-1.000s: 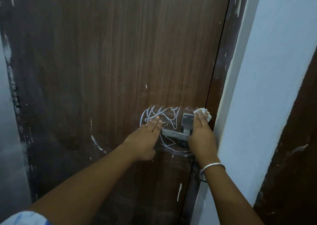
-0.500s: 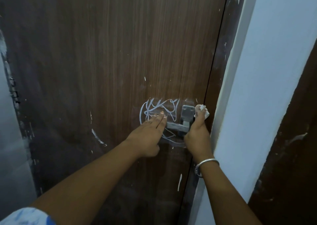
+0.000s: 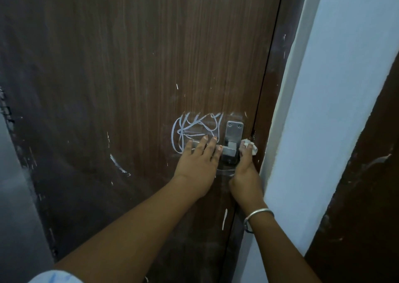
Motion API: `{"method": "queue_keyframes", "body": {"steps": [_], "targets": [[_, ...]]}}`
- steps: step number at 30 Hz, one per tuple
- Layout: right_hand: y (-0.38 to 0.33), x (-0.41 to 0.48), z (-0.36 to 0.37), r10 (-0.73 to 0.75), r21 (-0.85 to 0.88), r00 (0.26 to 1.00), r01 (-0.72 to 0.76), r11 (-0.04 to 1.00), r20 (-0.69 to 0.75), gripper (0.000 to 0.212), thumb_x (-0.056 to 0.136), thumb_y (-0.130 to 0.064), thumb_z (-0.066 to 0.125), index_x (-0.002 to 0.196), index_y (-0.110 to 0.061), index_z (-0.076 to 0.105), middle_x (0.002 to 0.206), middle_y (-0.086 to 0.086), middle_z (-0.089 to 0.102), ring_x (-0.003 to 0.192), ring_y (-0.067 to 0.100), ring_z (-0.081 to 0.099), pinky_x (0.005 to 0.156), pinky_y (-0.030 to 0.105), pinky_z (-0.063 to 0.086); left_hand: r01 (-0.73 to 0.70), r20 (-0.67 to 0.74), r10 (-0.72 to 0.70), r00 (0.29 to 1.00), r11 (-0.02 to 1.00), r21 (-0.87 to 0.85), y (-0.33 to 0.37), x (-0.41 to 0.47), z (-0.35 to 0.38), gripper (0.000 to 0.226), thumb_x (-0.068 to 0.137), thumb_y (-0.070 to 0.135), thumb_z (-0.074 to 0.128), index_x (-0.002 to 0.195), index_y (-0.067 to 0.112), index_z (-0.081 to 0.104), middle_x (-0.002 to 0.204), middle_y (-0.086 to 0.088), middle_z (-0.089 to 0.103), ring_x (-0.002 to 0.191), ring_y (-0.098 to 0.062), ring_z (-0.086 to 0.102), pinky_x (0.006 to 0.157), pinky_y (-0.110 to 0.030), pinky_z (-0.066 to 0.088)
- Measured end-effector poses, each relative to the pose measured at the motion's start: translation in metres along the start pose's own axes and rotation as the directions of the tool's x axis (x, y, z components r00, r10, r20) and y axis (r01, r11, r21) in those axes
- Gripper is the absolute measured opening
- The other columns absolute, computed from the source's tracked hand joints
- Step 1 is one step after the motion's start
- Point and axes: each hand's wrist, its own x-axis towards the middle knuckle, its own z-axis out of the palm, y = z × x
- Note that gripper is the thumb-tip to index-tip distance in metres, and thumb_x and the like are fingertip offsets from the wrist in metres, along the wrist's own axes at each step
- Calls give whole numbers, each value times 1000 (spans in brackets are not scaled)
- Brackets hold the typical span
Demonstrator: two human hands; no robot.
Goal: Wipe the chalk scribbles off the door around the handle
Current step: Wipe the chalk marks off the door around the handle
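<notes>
White chalk scribbles (image 3: pixel 194 129) cover the dark brown wooden door (image 3: pixel 138 66) just left of the metal handle plate (image 3: pixel 234 131). My left hand (image 3: pixel 199 164) lies flat on the door with straight fingers over the handle lever and the lower scribbles. My right hand (image 3: pixel 245 170) presses a small crumpled white tissue (image 3: pixel 249 147) against the door just right of the handle, near the door's edge. A faint chalk line (image 3: pixel 225 171) shows between my two hands below the handle.
A brown door frame (image 3: pixel 272 88) and a pale blue wall (image 3: pixel 336 88) rise directly right of my right hand. A second dark door or panel (image 3: pixel 362 196) stands at the far right. Scattered white marks (image 3: pixel 118 165) dot the door.
My right hand slid the tissue down from beside the plate's top to beside the lever. The chalk above the plate has faded to a smear. My left hand stayed on the door.
</notes>
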Motion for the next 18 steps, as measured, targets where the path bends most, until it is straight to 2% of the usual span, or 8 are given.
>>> {"method": "queue_keyframes", "body": {"steps": [3, 7, 9, 11, 13, 16, 18], "targets": [[-5, 14, -6, -44, 14, 997, 45, 999, -69, 96, 84, -14, 63, 146, -18, -10, 143, 14, 40, 111, 23, 56, 84, 27, 45, 6, 13, -6, 1000, 1000, 17, 1, 1, 1, 76, 94, 20, 43, 148, 9, -10, 156, -15, -16, 144, -32, -14, 116, -52, 1], [0, 5, 3, -21, 45, 998, 24, 999, -67, 98, 84, -10, 64, 146, -24, -11, 148, 11, 34, 123, 24, 48, 96, 38, 47, -1, 13, 2, 1000, 1000, -9, -1, 2, 3, 80, 91, 20, 47, 148, 9, -8, 157, -14, -13, 144, -33, -12, 117, -52, 2], [8, -15, 13, 32, 47, 999, -31, 998, -8, 102, 83, -2, 62, 145, -30, -14, 147, 11, 35, 121, 28, 51, 92, 43, 50, -6, 17, 7, 1000, 1000, -25, -3, 3, 3, 83, 89, 18, 51, 148, 10, -7, 157, -13, -12, 144, -33, -12, 116, -52, 2], [16, -36, 23, 95, 33, 994, -97, 995, 59, 107, 82, 3, 58, 137, -37, -23, 136, 17, 49, 107, 34, 59, 82, 44, 54, -9, 26, 9, 1000, 1000, -27, -4, 3, 2, 85, 88, 19, 52, 148, 11, -8, 157, -13, -12, 144, -32, -12, 116, -52, 2], [20, -45, 30, 130, 38, 989, -133, 990, 71, 103, 81, 4, 57, 140, -31, -21, 124, 21, 57, 96, 36, 62, 76, 42, 53, -7, 39, 8, 999, 1000, -17, -3, 3, 1, 86, 88, 20, 53, 148, 11, -9, 157, -13, -12, 144, -33, -12, 116, -52, 2], [21, -43, 35, 127, 62, 992, -128, 990, 15, 90, 81, 2, 58, 148, -14, 0, 136, 15, 50, 104, 33, 60, 83, 38, 50, -6, 55, 6, 998, 1000, -10, -2, 3, 0, 88, 88, 20, 54, 148, 10, -9, 157, -14, -13, 144, -33, -12, 117, -52, 2], [23, -41, 37, 137, 62, 991, -137, 989, 4, 87, 82, 0, 57, 148, -15, 2, 135, 14, 51, 102, 32, 62, 81, 38, 51, -5, 58, 5, 998, 1000, -7, -1, 3, 0, 90, 87, 21, 55, 148, 10, -10, 157, -14, -12, 144, -33, -12, 117, -52, 2]]}}
